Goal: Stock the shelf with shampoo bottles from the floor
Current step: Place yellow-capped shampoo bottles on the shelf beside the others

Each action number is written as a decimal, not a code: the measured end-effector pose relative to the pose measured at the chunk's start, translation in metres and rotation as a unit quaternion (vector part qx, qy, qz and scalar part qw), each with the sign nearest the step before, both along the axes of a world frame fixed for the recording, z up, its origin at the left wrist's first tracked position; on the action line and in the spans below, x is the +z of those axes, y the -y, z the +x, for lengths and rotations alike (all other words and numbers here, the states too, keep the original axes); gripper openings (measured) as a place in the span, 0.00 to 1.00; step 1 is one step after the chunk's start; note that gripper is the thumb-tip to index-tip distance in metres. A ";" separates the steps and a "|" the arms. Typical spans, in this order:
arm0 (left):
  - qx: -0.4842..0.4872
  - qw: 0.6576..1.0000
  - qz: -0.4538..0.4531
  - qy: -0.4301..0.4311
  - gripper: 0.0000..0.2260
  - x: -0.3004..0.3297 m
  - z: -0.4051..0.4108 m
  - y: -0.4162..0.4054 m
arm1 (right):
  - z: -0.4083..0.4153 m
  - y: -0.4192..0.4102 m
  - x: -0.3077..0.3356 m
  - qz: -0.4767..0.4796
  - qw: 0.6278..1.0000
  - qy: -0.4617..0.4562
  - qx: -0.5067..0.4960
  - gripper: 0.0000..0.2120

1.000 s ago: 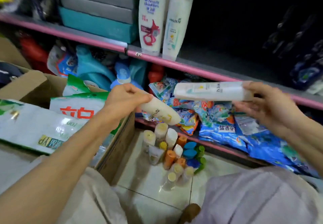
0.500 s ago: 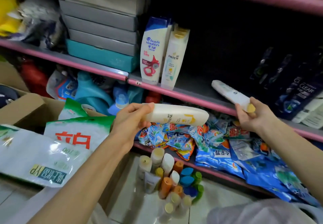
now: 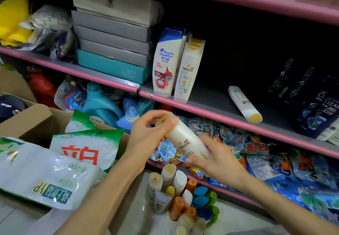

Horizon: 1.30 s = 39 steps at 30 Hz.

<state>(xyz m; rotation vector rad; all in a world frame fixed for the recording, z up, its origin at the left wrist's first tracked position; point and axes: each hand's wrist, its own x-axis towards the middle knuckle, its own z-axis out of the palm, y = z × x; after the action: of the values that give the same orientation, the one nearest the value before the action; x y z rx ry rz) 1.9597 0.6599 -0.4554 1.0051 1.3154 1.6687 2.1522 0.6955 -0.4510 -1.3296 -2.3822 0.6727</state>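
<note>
Stocking is under way but looks far from finished. On the grey middle shelf (image 3: pixel 207 97) with its pink front edge, a Head & Shoulders bottle (image 3: pixel 165 64) and a Pantene bottle (image 3: pixel 189 69) stand upright side by side at the left, next to a stack of flat boxes (image 3: pixel 113 33). To their right, well apart from them, a white bottle with a yellow cap (image 3: pixel 244 104) lies on its side, cap toward the near edge, so by the look of it that one needs standing up. At the far right of the same shelf stand dark Clear bottles (image 3: pixel 322 104); the wide stretch between holds only the lying bottle. In front of the shelf, both hands are on one white Pantene shampoo bottle (image 3: pixel 185 141), held slanted in the air above the floor stock. The left hand (image 3: pixel 148 133) has its fingers curled round the upper, cap end, and the right hand (image 3: pixel 216 157) wraps the lower body from the right, so both are clamped on it. It is not yet on the shelf. Down on the tiled floor (image 3: pixel 135 209), a cluster of small bottles (image 3: pixel 181 194) with cream, orange, blue and green caps waits, so most of the work is probably left. A cardboard box (image 3: pixel 31 122) with detergent bags (image 3: pixel 88 146) sits at the left.
</note>
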 end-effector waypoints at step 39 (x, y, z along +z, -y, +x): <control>-0.058 0.993 0.052 -0.085 0.21 0.015 0.016 -0.080 | 0.012 -0.085 0.043 -0.128 0.919 -0.357 -0.113 0.18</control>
<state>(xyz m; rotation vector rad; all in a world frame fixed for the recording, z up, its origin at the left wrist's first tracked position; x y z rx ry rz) 1.9760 0.7398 -0.4401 1.2857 1.2627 1.6045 2.1639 0.7803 -0.4084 -1.1544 -1.5722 1.1841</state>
